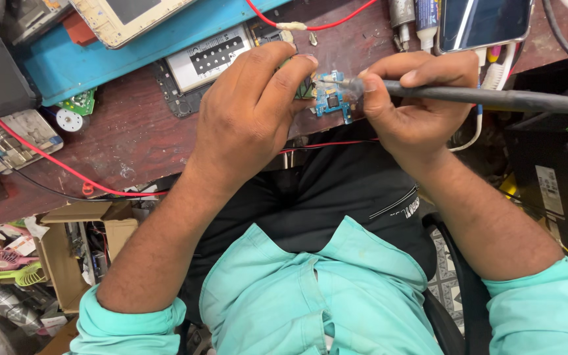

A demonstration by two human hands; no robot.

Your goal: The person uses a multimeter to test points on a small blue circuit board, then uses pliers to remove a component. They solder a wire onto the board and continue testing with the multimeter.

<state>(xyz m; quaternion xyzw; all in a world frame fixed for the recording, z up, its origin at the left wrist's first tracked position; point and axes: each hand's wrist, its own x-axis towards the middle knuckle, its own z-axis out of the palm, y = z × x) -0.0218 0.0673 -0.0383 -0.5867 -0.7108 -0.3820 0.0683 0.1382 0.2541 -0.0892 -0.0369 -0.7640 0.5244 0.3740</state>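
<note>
Head view, as I see it from my station. My left hand (248, 108) curls over a small blue circuit board (332, 98) at the near edge of the dark red-brown worktable (139, 141); thumb and fingers pinch the board's left end, hiding that part, so I cannot make out its full outline. My right hand (409, 105) holds a dark, matte, rod-shaped tool (494, 98) in a pen grip, fingers pressed together around it; its metal tip meets the board, blurred by a pale haze. The handle is cut off at the right edge. A glossy phone (484, 23), cropped at the top, lies beyond. A flat silvery part with a white label (208, 56) sits partly on a blue mat (100, 59). A thin red wire (54, 161) crosses the scuffed wood. An open cardboard box (80, 250) stands below the table edge.
</note>
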